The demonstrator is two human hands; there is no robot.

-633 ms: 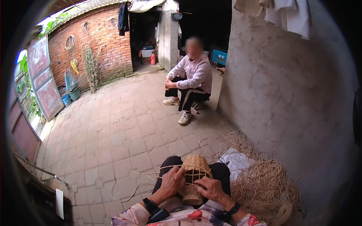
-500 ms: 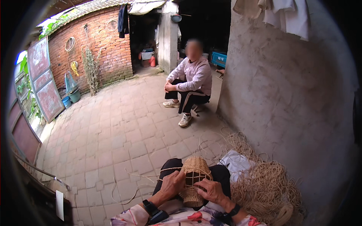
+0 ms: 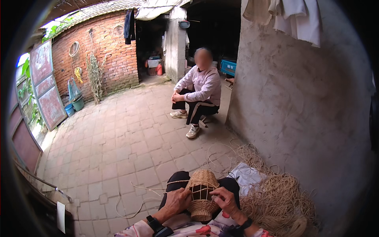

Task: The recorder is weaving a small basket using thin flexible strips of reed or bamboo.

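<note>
A tan woven basket [image 3: 202, 178] lies across my lap between my dark-trousered knees. Its body is tightly woven at both ends, with a gap of bare upright strands in the middle. My left hand [image 3: 178, 200] is closed on the left edge of that gap, fingers curled in. At the gap's right edge my right hand [image 3: 226, 200] pinches the basket, thumb and fingers together; whether a strand is also between them I cannot tell. Loose cord [image 3: 178, 181] runs left from the basket over my knee and trails to the ground.
A big tangled heap of tan cord [image 3: 280, 197] lies on my right by the plastered wall [image 3: 288, 98], partly over a white sheet [image 3: 245, 177]. Ahead, a person [image 3: 199, 87] sits low on the brick paving [image 3: 118, 150], hands clasped. Buckets [image 3: 78, 104] stand far left.
My right hand has moved up and outward along the basket's right side, uncovering more of the lower weave. My left hand has shifted slightly down. The seated person stays put.
</note>
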